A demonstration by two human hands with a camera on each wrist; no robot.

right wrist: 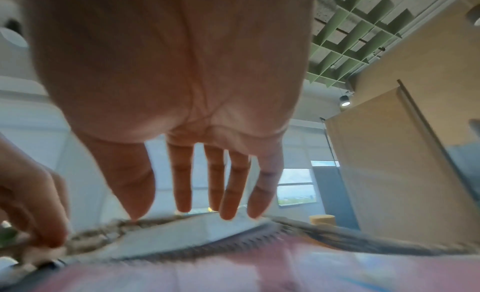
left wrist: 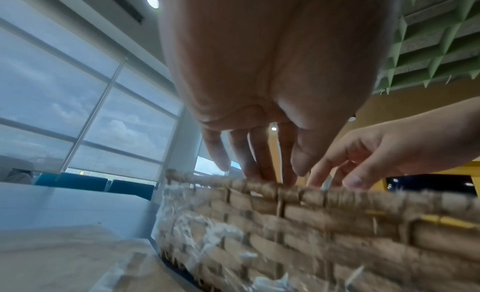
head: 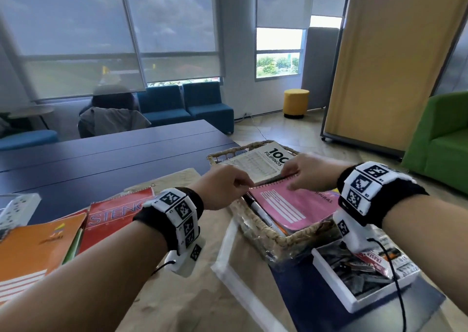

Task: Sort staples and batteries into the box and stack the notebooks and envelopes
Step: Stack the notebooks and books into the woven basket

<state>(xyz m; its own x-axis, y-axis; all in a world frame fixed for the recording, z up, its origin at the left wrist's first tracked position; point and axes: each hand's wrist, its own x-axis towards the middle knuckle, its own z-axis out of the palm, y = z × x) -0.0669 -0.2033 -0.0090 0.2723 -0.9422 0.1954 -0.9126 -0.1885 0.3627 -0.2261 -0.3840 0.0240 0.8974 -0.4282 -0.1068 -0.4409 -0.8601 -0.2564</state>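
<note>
From the head view, both my hands meet over the basket — my left hand pinches the spiral edge of the pink notebook and my right hand has its fingers curled on that same edge, further along. A white booklet lies behind it in the basket. Left of me on the tabletop a red notebook and an orange notebook overlap loosely, not yet squared into a stack. My guess is the stacking is partly begun, with the basket's books left to move. A white box by my right wrist holds small dark items and packets; I cannot tell whether they are staples or batteries.

Left wrist view: my fingers reach down over the basket rim, thumb close to them.

Right wrist view: my fingers hang nearly straight over the blurred spiral, so the grip is unclear here.
</note>
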